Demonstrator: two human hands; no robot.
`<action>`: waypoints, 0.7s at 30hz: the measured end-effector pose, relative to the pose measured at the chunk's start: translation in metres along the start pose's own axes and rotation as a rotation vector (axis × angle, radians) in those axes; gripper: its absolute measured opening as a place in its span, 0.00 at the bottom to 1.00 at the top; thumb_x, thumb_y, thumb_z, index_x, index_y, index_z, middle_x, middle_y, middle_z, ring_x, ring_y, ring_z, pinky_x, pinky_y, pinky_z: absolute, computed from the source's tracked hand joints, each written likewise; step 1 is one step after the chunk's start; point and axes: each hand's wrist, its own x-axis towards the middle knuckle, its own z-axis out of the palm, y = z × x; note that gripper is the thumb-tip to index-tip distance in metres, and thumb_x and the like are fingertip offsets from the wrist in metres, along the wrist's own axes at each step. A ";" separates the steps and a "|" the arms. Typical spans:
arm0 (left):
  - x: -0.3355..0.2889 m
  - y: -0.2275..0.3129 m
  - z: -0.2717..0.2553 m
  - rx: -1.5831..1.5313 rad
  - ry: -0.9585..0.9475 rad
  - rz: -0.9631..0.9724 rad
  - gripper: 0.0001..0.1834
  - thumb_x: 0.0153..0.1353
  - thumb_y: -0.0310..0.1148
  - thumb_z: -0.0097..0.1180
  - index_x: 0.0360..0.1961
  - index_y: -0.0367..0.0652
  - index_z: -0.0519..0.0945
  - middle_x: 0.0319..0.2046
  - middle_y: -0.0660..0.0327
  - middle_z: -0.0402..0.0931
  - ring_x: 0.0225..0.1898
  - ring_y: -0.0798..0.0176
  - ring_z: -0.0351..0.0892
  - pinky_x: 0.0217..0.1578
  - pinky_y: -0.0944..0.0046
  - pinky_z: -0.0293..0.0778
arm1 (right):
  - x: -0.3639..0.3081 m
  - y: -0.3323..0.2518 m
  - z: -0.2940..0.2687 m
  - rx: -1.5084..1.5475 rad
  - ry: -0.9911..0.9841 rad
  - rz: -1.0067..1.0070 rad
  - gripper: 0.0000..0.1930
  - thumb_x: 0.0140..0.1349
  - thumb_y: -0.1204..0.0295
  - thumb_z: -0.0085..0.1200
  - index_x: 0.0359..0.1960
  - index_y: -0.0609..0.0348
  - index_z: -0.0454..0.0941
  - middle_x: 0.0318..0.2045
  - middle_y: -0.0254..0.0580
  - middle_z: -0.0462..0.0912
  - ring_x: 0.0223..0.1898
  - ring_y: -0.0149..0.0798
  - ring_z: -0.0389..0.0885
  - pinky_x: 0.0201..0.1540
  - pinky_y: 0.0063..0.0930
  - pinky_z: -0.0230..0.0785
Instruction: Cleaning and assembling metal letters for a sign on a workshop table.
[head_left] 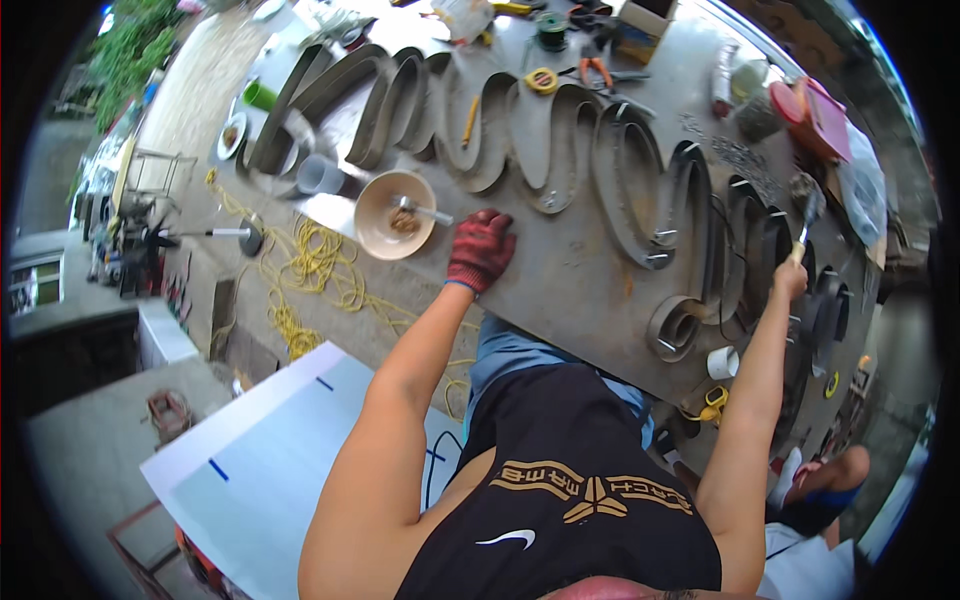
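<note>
My left hand (481, 248), in a red and black work glove, rests on the edge of the grey metal table (570, 310). Its thumb stands a little apart, and I see nothing in it. Beside it is a tan bowl (372, 228) with brown lumps and a light-handled utensil (424, 209). My bare right hand (790, 281) is closed round the pale wooden handle of a tool with a grey head (812, 207); its exact kind is unclear. That head is over the table's right part, near scattered small metal pieces (745, 160). Bent metal strips (632, 200) stand on edge between my hands.
A clear plastic cup (320, 175), yellow tape measure (541, 80), orange-handled pliers (597, 72) and red-lidded jar (770, 112) stand about. A white tape roll (722, 362) sits near the front edge. Yellow rope (318, 262) lies on the floor left; another person's leg (835, 475) shows lower right.
</note>
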 end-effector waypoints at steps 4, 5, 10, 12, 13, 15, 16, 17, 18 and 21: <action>0.001 -0.007 0.010 0.063 0.074 0.155 0.13 0.56 0.36 0.59 0.42 0.46 0.79 0.42 0.50 0.78 0.46 0.44 0.77 0.47 0.46 0.73 | -0.019 -0.011 -0.010 -0.126 -0.030 -0.109 0.23 0.66 0.49 0.49 0.48 0.53 0.82 0.42 0.60 0.86 0.47 0.59 0.85 0.51 0.50 0.76; 0.001 -0.007 0.013 0.124 -0.029 0.106 0.13 0.57 0.35 0.58 0.43 0.46 0.79 0.41 0.50 0.78 0.45 0.43 0.77 0.45 0.45 0.73 | -0.020 -0.010 -0.013 -0.096 -0.030 -0.086 0.22 0.65 0.50 0.50 0.45 0.57 0.82 0.42 0.60 0.85 0.47 0.59 0.85 0.50 0.49 0.77; 0.003 0.012 0.017 0.115 -0.019 0.157 0.15 0.60 0.35 0.59 0.47 0.42 0.81 0.45 0.50 0.79 0.47 0.43 0.77 0.50 0.46 0.72 | -0.012 -0.005 -0.022 0.142 -0.025 0.087 0.22 0.60 0.55 0.59 0.41 0.64 0.85 0.46 0.65 0.83 0.50 0.59 0.83 0.55 0.46 0.75; 0.002 0.017 0.018 0.121 -0.019 0.139 0.16 0.60 0.35 0.59 0.48 0.42 0.81 0.46 0.49 0.79 0.49 0.43 0.76 0.52 0.46 0.71 | -0.021 -0.008 -0.031 0.134 0.096 0.030 0.21 0.65 0.58 0.57 0.46 0.67 0.82 0.41 0.52 0.85 0.38 0.50 0.86 0.43 0.42 0.80; 0.002 0.017 0.019 0.123 -0.015 0.148 0.17 0.60 0.35 0.59 0.48 0.41 0.81 0.47 0.49 0.79 0.50 0.43 0.76 0.53 0.46 0.70 | -0.017 -0.005 -0.044 0.168 -0.028 0.097 0.23 0.68 0.56 0.50 0.44 0.70 0.82 0.42 0.53 0.86 0.35 0.49 0.83 0.43 0.43 0.75; 0.000 0.008 0.020 0.136 -0.017 0.152 0.17 0.60 0.36 0.59 0.49 0.41 0.81 0.48 0.48 0.79 0.51 0.43 0.75 0.55 0.46 0.70 | -0.028 -0.002 -0.060 0.273 0.040 0.027 0.19 0.68 0.62 0.52 0.40 0.71 0.82 0.33 0.55 0.86 0.33 0.47 0.83 0.39 0.44 0.74; 0.000 0.004 0.022 0.139 -0.025 0.146 0.17 0.60 0.36 0.59 0.49 0.41 0.81 0.48 0.48 0.78 0.51 0.43 0.75 0.55 0.46 0.69 | -0.031 0.001 -0.068 0.424 -0.015 0.024 0.18 0.69 0.63 0.52 0.39 0.70 0.82 0.31 0.53 0.85 0.31 0.45 0.82 0.35 0.43 0.73; 0.001 0.003 0.021 0.132 -0.026 0.163 0.17 0.60 0.36 0.59 0.49 0.41 0.81 0.48 0.48 0.78 0.51 0.43 0.75 0.55 0.46 0.69 | -0.031 0.001 -0.075 0.580 -0.065 0.015 0.17 0.69 0.64 0.51 0.38 0.70 0.82 0.28 0.51 0.85 0.28 0.44 0.82 0.30 0.43 0.73; 0.001 0.006 0.018 0.120 -0.025 0.158 0.16 0.60 0.34 0.60 0.49 0.41 0.81 0.47 0.49 0.78 0.51 0.44 0.75 0.55 0.47 0.69 | -0.027 0.000 -0.083 0.627 -0.205 0.102 0.15 0.69 0.66 0.52 0.34 0.68 0.81 0.21 0.46 0.81 0.21 0.39 0.79 0.22 0.40 0.68; -0.004 0.059 -0.007 -0.029 0.214 0.201 0.16 0.60 0.30 0.60 0.49 0.42 0.80 0.46 0.51 0.79 0.52 0.46 0.75 0.55 0.48 0.69 | -0.033 0.004 -0.099 0.651 -0.225 0.002 0.13 0.68 0.67 0.52 0.32 0.64 0.80 0.17 0.39 0.76 0.16 0.32 0.73 0.16 0.31 0.63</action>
